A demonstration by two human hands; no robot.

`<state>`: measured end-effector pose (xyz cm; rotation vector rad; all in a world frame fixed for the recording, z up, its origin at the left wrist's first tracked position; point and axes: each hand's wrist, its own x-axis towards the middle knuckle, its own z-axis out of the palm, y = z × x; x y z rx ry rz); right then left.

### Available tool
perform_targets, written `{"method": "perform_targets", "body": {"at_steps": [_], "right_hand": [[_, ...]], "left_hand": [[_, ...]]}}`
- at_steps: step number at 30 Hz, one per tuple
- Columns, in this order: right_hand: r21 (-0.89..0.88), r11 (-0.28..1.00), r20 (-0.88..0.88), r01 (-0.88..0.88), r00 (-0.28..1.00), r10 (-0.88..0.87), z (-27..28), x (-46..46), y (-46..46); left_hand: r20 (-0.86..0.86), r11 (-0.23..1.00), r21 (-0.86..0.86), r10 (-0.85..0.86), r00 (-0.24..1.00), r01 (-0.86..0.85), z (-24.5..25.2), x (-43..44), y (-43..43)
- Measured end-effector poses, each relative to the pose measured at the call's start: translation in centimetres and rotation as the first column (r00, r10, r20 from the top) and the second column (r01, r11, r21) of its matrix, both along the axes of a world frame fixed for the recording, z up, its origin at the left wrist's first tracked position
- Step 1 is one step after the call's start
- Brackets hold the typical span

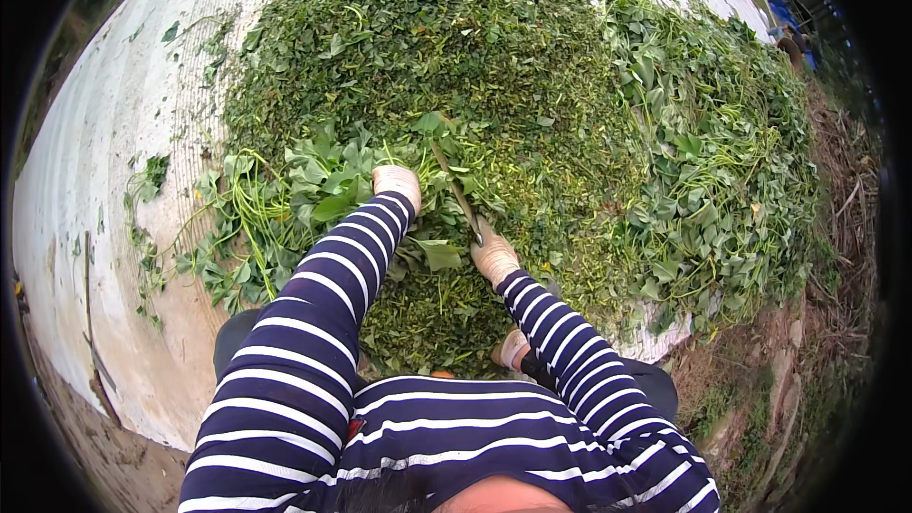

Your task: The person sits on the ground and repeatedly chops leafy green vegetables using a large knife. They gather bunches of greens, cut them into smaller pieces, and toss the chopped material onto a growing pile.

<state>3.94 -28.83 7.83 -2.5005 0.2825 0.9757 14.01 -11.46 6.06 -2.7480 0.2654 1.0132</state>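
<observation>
My left hand (397,184), in a pale glove, grips a bundle of leafy green vines (320,178). Long stems trail from the bundle to the left, and broad leaves spread around my wrist. In my right hand (493,255), also gloved, is the handle of a long-bladed knife (456,189). Its blade points forward and slightly left, just right of the bundle, with the tip among leaves. Beneath both hands lies a wide bed of chopped leaves and stems (442,64). My fingers are partly hidden by the gloves' angle and the foliage.
A heap of uncut vines (712,171) lies along the right side. A pale ribbed sheet (121,135) covers the ground at left, with a thin stick (89,306) near its edge. Dry brush (848,178) borders the far right. A shoe (510,349) shows below my right hand.
</observation>
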Motion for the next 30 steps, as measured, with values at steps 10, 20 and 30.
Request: {"method": "perform_targets", "body": {"at_steps": [10, 20, 30], "right_hand": [[0.837, 0.038, 0.441, -0.546, 0.631, -0.638, 21.0, 13.6, -2.3], [0.089, 0.996, 0.137, 0.002, 0.99, -0.015, -2.6, 3.7, -5.5], [0.761, 0.554, 0.636, -0.337, 0.554, -0.537, 14.1, 9.9, 0.7]], "left_hand": [[-0.106, 1.0, -0.014, -0.014, 0.994, 0.012, -0.9, 0.4, 1.5], [-0.034, 0.984, -0.168, 0.056, 0.998, -0.061, -0.7, -1.8, 5.0], [-0.099, 0.999, 0.042, -0.018, 0.995, 0.022, -1.1, 1.4, 0.3]]}}
